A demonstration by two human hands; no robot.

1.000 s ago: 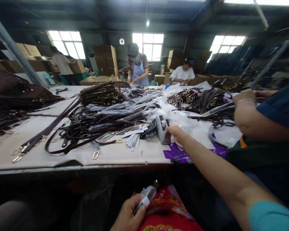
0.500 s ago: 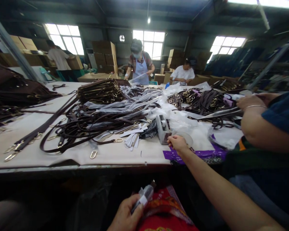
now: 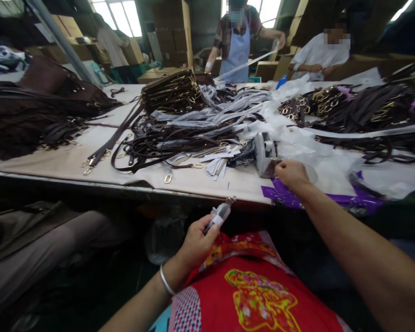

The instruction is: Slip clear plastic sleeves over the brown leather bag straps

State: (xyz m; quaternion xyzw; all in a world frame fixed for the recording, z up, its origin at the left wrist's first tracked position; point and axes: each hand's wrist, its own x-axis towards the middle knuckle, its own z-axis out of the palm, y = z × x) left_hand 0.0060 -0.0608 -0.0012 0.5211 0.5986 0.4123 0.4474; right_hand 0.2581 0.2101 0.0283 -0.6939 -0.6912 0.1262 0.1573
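Note:
My left hand (image 3: 198,240) is closed around a dark strap (image 3: 221,213) folded into a short bundle and wrapped in whitish film. Its metal clasp (image 3: 231,200) sticks out at the top, just in front of the table edge. On the table, my right hand (image 3: 292,174) is closed in a pinch at the front end of a grey tape dispenser (image 3: 263,157). The tape between my fingertips is hardly visible. White paper strips (image 3: 218,166) and a heap of dark straps (image 3: 180,140) with gold clasps lie left of the dispenser.
Purple plastic (image 3: 290,191) lies at the table's front edge. Brown goods (image 3: 38,106) are piled at left, more dark straps (image 3: 366,108) at right. Co-workers stand across the table, one in a blue apron (image 3: 237,50). Another person's leg (image 3: 72,235) is at my left.
The view has tilted down and shifted left. My left hand has risen toward the table edge with the wrapped strap. My right hand remains at the dispenser. The aproned co-worker has raised an arm.

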